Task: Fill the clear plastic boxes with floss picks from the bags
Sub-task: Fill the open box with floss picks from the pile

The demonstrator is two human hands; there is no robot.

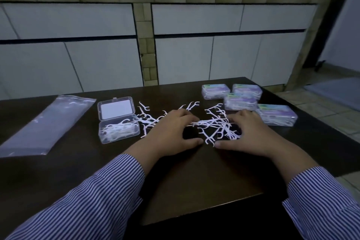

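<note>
White floss picks (214,124) lie scattered on the dark table (194,177). My left hand (171,132) and my right hand (247,134) rest palm down on the pile, fingers curved over the picks, thumbs pointing toward each other. Whether either hand actually holds picks is hidden under the fingers. An open clear plastic box (118,129) stands to the left of the pile, its tray partly filled with picks and its lid (116,108) hinged back. A flat clear plastic bag (44,124) lies at the far left.
Several closed filled boxes with coloured labels (240,101) sit at the table's far right. White cabinet fronts (97,60) stand behind the table. The near table edge (202,211) runs below my striped sleeves. Tiled floor (331,107) shows at the right.
</note>
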